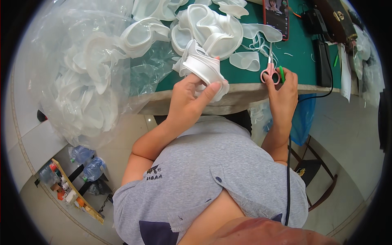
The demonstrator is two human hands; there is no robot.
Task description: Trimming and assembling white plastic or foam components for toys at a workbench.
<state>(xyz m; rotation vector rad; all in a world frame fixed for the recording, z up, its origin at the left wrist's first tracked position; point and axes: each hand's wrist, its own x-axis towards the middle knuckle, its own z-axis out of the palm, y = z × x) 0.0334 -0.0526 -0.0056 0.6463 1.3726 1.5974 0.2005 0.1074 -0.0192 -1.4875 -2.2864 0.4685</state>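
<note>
My left hand (190,94) is closed round a curved white moulded piece (202,67), thumb in front and fingers behind. It has shiny, ridged rims, and its exact kind is unclear. At the table edge my right hand (283,90) has its thumb and fingers on the handles of pink scissors (270,73), whose blades point away from me. A small bright green strip (281,74) shows at the fingers, beside the handles. Just beyond the left hand lies a heap of similar white pieces (216,28). White cords (257,43) and a flat, translucent cut piece (245,61) lie left of the scissors.
A large clear plastic bag (94,81) full of white pieces hangs over the table's left side. On the green tabletop (300,59), a phone (277,16) stands far right, near a black power strip (323,63). A black cable (289,175) runs down past my right arm.
</note>
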